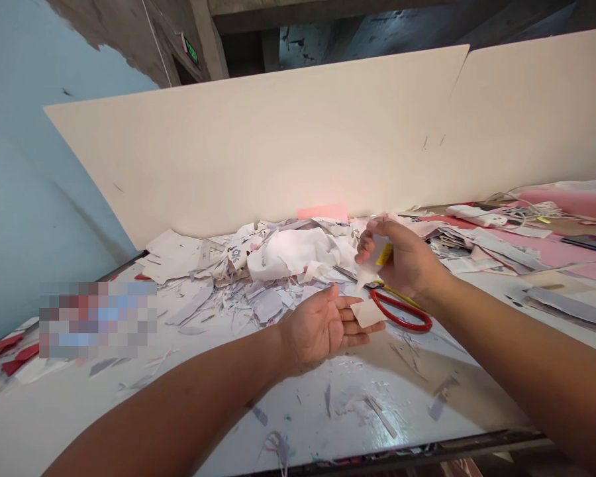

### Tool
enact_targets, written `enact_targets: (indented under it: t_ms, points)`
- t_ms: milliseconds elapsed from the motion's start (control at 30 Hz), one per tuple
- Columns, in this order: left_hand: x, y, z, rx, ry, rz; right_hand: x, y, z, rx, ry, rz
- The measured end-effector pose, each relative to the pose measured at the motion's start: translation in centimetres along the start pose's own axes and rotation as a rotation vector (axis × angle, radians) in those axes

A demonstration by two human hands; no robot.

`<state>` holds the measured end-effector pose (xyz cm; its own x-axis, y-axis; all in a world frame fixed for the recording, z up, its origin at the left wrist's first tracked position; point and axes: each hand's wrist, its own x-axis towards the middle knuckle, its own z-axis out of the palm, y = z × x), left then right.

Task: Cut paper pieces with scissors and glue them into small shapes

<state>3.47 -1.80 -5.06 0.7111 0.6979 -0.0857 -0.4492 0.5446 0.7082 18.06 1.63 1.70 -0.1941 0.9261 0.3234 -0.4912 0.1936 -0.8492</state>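
My left hand (320,326) is palm up with its fingers stretched out. A small piece of cream paper (370,313) rests across those fingers. Above it, my right hand (402,258) is closed around a small translucent glue bottle (383,254) with a yellow label. The bottle is tilted, its pale nozzle pointing down toward the paper, with a gap between them. Scissors with red handles (402,318) lie on the table just behind the paper and under my right hand; their metal blades point to the back left.
Heaped paper scraps (288,255) cover the back of the white table (203,411) against a cream board (278,146). At the right are cut paper strips (571,308), a white power strip (477,215) with cables, pink sheets and a dark phone (589,244). A blurred patch hides things at left.
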Motion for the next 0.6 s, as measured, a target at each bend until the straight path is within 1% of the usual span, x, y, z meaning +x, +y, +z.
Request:
enact_targets:
  t_ms: [133, 200, 300, 467, 533, 600]
  points:
    - [0.0, 0.1, 0.0, 0.003, 0.058, 0.019, 0.1, -0.9, -1.1, -0.023, -0.114, 0.044]
    - [0.1, 0.1, 0.0, 0.007, 0.067, 0.02, 0.0, -1.2, -1.3, -0.049, -0.136, 0.039]
    - [0.1, 0.1, -0.1, 0.015, 0.026, 0.015, -0.2, -1.2, -1.3, -0.002, -0.11, 0.01]
    - [0.1, 0.0, -0.4, 0.033, -0.007, 0.022, -0.5, -0.2, -0.7, 0.136, -0.073, 0.064]
    - [0.1, 0.0, -0.4, 0.035, -0.007, 0.019, -0.8, 0.5, 0.0, 0.141, -0.027, 0.071]
    - [0.0, 0.1, -0.2, 0.037, 0.0, 0.012, -1.1, 1.1, 0.7, 0.086, 0.013, 0.083]
